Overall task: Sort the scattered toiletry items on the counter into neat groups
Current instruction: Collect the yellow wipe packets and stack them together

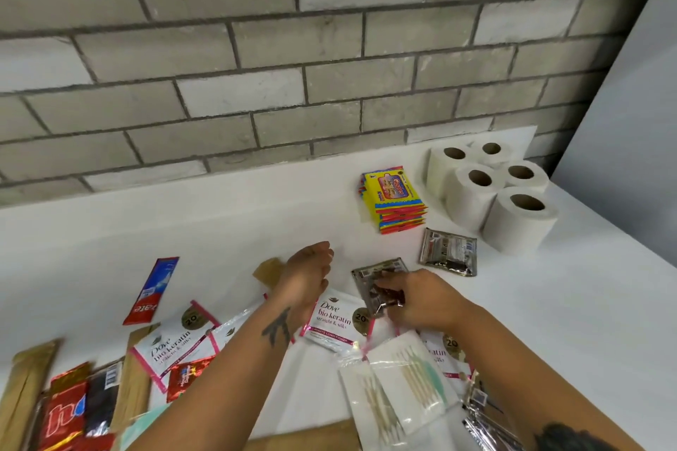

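On the white counter (219,223), my right hand (414,298) pinches a dark brown-silver sachet (377,276) at its lower edge. A matching sachet (448,252) lies apart, further right. My left hand (306,276) hovers with fingers apart, holding nothing, above a white Dove sachet (335,318). More Dove sachets (168,348) lie to the left and under my right arm. A red-blue toothpaste sachet (152,291) lies at the left. A stack of yellow packets (397,203) and several toilet rolls (491,190) stand grouped at the back right.
Clear bags of cotton buds (399,388) lie near the front edge. Red packets (64,414), a dark sachet and tan paper sleeves (25,388) crowd the front left. A grey tiled wall (293,66) backs the counter. A white panel (630,121) stands at the right.
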